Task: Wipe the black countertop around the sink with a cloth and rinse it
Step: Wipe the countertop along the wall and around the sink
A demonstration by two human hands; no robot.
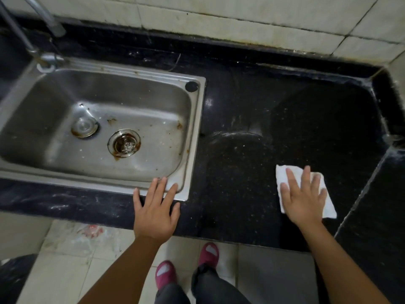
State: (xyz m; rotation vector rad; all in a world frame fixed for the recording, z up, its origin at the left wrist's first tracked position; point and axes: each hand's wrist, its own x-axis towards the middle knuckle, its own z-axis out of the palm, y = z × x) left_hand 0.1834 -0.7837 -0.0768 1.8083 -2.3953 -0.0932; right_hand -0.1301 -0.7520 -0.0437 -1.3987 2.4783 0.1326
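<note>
Your right grip (303, 194) spread flat, pressing cloth (328, 207) on tabletop (241, 172) right of sink (192, 137). Left grip (155, 207) spread, resting at sink corner. Wiping looks partway; back strip, rinse still left.

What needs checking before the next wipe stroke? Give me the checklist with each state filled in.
1. Cloth under the wiping hand: ok. The right hand presses flat on the white cloth.
2. Cloth on the black countertop, not hanging off the front edge: ok.
3. Bracing hand steady: ok. The left hand lies flat, fingertips on the sink rim.
4. Path clear toward the sink: ok. No loose object lies on the counter between cloth and sink.
5. Counter clean: not ok. Pale streaks and specks show behind and right of the sink.
6. Water ready for rinsing: ok. A stream falls from the faucet into the basin.
</note>
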